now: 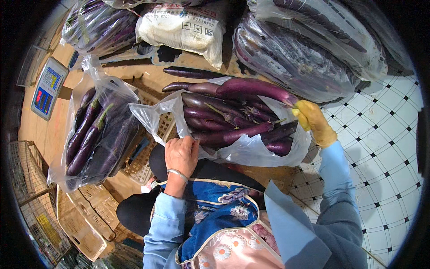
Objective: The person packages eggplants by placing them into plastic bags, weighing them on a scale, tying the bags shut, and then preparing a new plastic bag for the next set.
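A clear plastic bag [255, 154] lies open before me, full of long purple eggplants [231, 134]. My left hand [182, 154], bare and with a bangle at the wrist, grips the bag's near left edge. In a yellow glove, my right hand [314, 122] holds one large eggplant [255, 89] by its stem end. This eggplant stretches leftward over the others at the bag's far side. Two darker eggplants stick out at the upper left of the pile, one of them a slim dark eggplant [195, 72] lying beyond the bag.
Another bag of eggplants [97, 134] rests on plastic crates [144, 164] to my left. A digital scale [49, 88] stands farther left. Beyond are a white woven sack [181, 33] and large eggplant bags [292, 57]. White tiled floor [379, 141] extends right; a wire basket [33, 188] stands lower left.
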Demonstrator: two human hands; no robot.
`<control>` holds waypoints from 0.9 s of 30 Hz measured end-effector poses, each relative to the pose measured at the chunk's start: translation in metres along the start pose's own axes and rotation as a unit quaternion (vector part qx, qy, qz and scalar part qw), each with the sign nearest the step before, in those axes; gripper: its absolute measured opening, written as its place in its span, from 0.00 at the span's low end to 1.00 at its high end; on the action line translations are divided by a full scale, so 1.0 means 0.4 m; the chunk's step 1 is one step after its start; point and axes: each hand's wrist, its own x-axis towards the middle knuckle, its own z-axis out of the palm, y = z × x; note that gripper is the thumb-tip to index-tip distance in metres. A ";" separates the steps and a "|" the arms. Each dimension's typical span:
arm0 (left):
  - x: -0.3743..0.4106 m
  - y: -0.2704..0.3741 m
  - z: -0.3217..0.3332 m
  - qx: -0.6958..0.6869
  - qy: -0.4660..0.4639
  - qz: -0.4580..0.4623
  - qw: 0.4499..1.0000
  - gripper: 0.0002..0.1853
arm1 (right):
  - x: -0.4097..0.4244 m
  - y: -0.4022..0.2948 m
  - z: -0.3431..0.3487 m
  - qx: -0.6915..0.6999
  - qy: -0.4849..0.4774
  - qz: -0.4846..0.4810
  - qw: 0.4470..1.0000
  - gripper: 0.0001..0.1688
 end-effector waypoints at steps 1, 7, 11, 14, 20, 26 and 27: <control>0.001 0.001 -0.001 -0.001 -0.002 0.001 1.000 0.08 | -0.026 -0.011 -0.011 0.038 0.002 0.016 0.999 0.16; 0.032 0.049 -0.005 -0.200 0.045 -0.055 0.977 0.14 | -0.107 0.027 0.049 0.173 -0.024 0.008 0.985 0.17; 0.091 0.022 0.045 -0.808 -0.029 -0.261 0.528 0.28 | -0.134 0.037 0.150 -0.089 -0.079 -0.117 0.986 0.14; 0.088 -0.021 0.037 -0.867 -0.016 -0.198 0.457 0.17 | -0.134 0.083 0.194 -0.164 -0.085 -0.175 0.967 0.17; 0.059 -0.040 0.042 -0.849 -0.012 -0.180 0.497 0.16 | -0.117 0.151 0.212 -0.145 -0.103 -0.119 0.977 0.17; 0.078 -0.020 0.042 -0.808 0.048 -0.210 0.549 0.15 | -0.095 0.181 0.192 -0.261 -0.098 -0.182 0.943 0.18; 0.073 -0.022 0.031 -0.807 0.055 -0.210 0.550 0.15 | -0.094 0.166 0.203 -0.272 -0.101 -0.184 0.939 0.18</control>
